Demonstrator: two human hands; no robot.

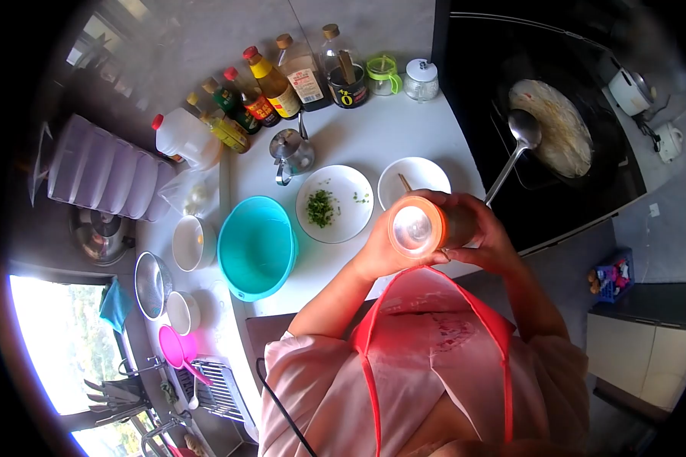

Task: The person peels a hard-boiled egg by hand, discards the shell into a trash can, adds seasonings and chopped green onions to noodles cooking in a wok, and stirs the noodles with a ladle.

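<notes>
I hold a small jar (pixel 415 226) with an orange-rimmed clear lid in front of my chest, above the edge of the white counter (pixel 404 129). My left hand (pixel 373 257) grips it at the lid end. My right hand (pixel 482 228) wraps around the jar's body. Just beyond the jar stand a white bowl (pixel 427 171) and a white plate (pixel 343 217) with chopped green herbs on it. A teal bowl (pixel 256 247) sits to the left of the plate.
A wok (pixel 550 126) with a metal ladle (pixel 520 137) in it sits on the black stove (pixel 541 221) at right. Several sauce bottles (pixel 270 84), jars and a small metal pot (pixel 291 152) line the counter's far side. Bowls, a strainer (pixel 152 284) and a pink scoop (pixel 177 348) lie left.
</notes>
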